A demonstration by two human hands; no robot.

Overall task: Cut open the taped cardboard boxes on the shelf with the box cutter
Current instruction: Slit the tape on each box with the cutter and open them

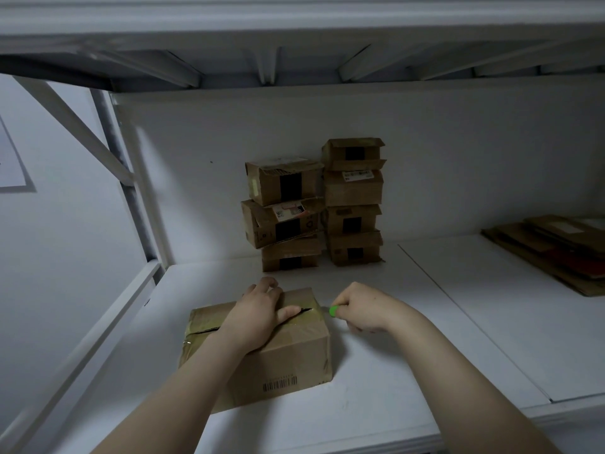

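A brown cardboard box (288, 358) sits near the front of the white shelf (409, 339), its top seam covered in yellowish tape and split open along its length. My left hand (258, 311) lies flat on the box top, thumb beside the slit. My right hand (363, 308) is closed around a green box cutter (333, 311) at the box's right top edge, the blade tip at the seam's end.
Two stacks of small taped cardboard boxes (314, 208) stand against the back wall. Flattened cardboard (556, 250) lies at the far right. A metal upright and diagonal brace (114, 152) close the left side, and the upper shelf (294, 60) hangs low overhead.
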